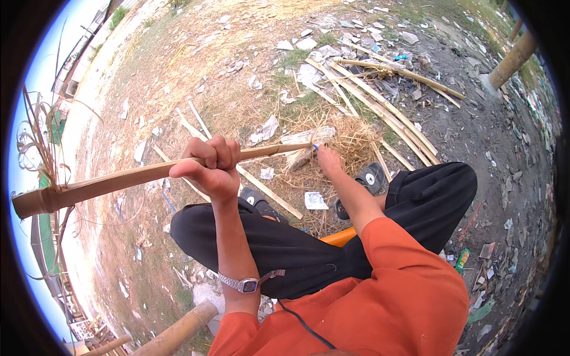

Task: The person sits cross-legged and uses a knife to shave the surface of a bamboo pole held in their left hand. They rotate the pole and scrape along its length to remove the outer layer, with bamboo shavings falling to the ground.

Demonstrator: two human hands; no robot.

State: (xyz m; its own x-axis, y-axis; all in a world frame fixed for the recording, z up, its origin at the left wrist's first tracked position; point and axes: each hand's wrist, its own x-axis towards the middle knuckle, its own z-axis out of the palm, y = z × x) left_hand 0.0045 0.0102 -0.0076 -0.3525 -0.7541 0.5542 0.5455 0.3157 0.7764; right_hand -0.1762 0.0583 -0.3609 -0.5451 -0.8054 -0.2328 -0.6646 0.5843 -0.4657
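A long split bamboo piece (119,180) runs from the far left, where its thick end is raised, to a thin end by my right hand. My left hand (212,166) is closed around its middle, fingers over the top and thumb along the near side. Thin curled shavings (50,142) hang from the thick end. At the thin end, my right hand (329,161) is closed on a small blue thing (315,146), mostly hidden by the fingers. Below that end lies a short wood block (301,159), next to a heap of straw-like shavings (356,139).
Several split bamboo strips (386,113) lie ahead to the right, and more strips (270,193) lie under my left arm. Bamboo posts stand at the upper right (515,59) and lower left (178,332). Litter and broken tile pieces (306,44) cover the ground.
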